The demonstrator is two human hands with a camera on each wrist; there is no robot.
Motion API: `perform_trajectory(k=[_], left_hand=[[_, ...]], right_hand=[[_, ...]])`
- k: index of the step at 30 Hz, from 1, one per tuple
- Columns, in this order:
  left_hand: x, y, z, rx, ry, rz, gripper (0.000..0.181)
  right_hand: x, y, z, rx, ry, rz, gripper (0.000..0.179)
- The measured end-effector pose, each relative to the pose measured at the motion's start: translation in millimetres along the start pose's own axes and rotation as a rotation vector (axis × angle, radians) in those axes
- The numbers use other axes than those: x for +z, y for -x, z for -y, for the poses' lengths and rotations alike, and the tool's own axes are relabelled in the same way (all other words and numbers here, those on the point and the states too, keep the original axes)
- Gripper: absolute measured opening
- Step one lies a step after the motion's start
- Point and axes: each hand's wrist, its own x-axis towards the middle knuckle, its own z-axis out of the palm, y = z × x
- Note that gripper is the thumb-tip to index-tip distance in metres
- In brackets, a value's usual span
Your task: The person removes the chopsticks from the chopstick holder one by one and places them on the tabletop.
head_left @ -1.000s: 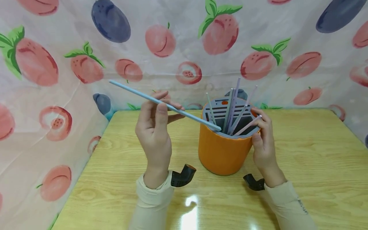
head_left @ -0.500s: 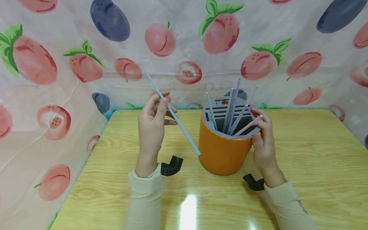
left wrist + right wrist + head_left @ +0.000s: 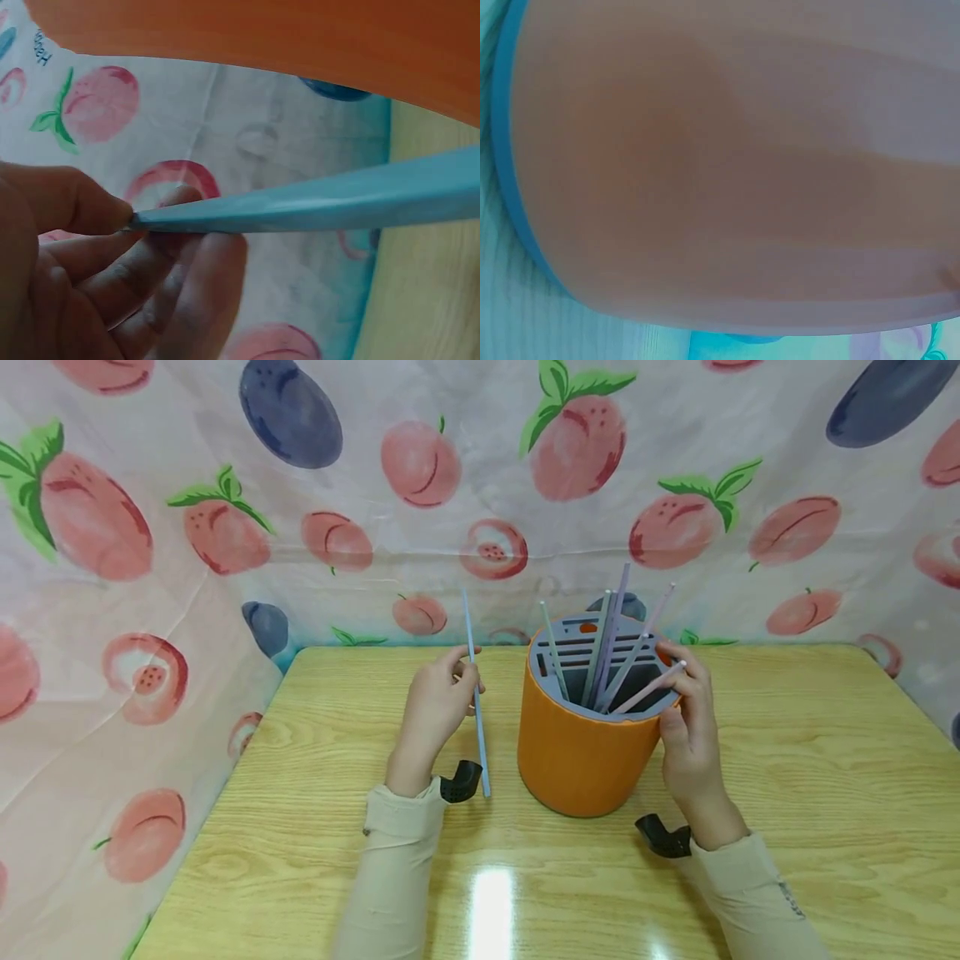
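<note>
A light-blue chopstick (image 3: 481,739) stands nearly upright in the head view, pinched between the thumb and fingers of my left hand (image 3: 437,700). In the left wrist view the blue chopstick (image 3: 322,199) runs from the fingertips out past the right edge. My left hand is just left of the orange utensil holder (image 3: 577,768), which has a grey slotted top. Several pastel chopsticks (image 3: 602,647), green, purple and pink, lean in its front opening. My right hand (image 3: 692,752) grips the holder's right rim, thumb outside in front. The holder's wall (image 3: 705,187) fills the right wrist view.
A wood-grain table (image 3: 322,760) lies under everything. Behind it and along the left hangs a cloth (image 3: 495,460) printed with peaches and plums. Black camera mounts (image 3: 461,782) sit at both wrists.
The blue chopstick has swung from slanting across the holder's front rim to nearly upright beside the holder. My left hand has moved lower and right with it. The right hand and holder have stayed put.
</note>
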Motion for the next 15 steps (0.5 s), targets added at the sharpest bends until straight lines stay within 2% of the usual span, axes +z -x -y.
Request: perform_trajectory(k=[5, 10, 15], left_hand=[[6.9, -6.2, 14.1, -0.074, -0.069, 0.100, 0.039], [12.6, -11.4, 25.9, -0.101, -0.160, 0.186, 0.047], [19.0, -14.8, 38.8, -0.126, -0.224, 0.243, 0.055]], right_hand=[[0.4, 1.1, -0.3, -0.006, 0.006, 0.001, 0.052], [0.1, 1.3, 0.1, -0.006, 0.014, -0.001, 0.053], [-0.3, 1.8, -0.3, -0.004, 0.008, -0.006, 0.051]])
